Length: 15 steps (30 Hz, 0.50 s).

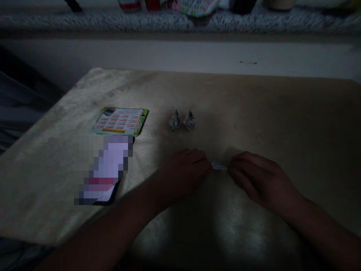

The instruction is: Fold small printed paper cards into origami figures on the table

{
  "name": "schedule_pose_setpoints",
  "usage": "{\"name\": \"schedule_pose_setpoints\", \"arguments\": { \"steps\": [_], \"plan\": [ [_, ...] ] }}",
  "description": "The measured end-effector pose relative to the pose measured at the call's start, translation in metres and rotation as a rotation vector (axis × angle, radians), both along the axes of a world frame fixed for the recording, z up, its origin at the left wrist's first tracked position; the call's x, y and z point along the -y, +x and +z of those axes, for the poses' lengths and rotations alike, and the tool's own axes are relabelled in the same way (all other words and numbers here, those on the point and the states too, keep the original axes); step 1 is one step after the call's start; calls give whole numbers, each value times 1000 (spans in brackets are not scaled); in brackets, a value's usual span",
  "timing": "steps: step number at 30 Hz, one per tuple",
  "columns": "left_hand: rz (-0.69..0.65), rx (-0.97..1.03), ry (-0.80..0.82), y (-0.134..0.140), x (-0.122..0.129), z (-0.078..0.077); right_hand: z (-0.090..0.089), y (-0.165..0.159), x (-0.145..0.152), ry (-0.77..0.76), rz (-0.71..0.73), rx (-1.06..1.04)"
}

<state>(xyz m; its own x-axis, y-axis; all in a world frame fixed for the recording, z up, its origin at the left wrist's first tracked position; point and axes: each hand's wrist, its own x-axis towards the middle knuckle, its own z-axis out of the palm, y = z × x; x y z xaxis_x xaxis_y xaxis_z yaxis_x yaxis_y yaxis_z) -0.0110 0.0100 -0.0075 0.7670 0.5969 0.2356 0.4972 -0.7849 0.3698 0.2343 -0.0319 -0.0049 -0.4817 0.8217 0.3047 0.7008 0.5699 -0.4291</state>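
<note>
Between my two hands, a small pale piece of folded paper (219,166) is held just over the table. My left hand (187,167) is closed, pinching its left end. At the opposite end, my right hand (252,177) grips it between thumb and fingers. Most of the paper is hidden by my fingers, so its full shape cannot be made out. Beyond my left hand stand two small folded paper figures, a left one (175,121) and a right one (190,121), with pointed tops and printed patterns, side by side and nearly touching.
A printed card (121,121) with a green border lies at the left of the table (282,109). Just in front of it is a phone (108,169), its screen lit and blurred out. Behind the table, a speckled stone ledge (98,24) carries several items.
</note>
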Motion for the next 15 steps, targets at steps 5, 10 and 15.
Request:
{"name": "schedule_pose_setpoints", "arguments": {
  "steps": [5,10,15],
  "plan": [
    [-59,87,17,-1,9,13,6,-3,3,92,85,-163],
    [-121,79,48,-1,13,20,11,-12,3,59,163,-296],
    [-132,141,55,2,12,20,15,-14,5,4,151,-361]
  ]
}}
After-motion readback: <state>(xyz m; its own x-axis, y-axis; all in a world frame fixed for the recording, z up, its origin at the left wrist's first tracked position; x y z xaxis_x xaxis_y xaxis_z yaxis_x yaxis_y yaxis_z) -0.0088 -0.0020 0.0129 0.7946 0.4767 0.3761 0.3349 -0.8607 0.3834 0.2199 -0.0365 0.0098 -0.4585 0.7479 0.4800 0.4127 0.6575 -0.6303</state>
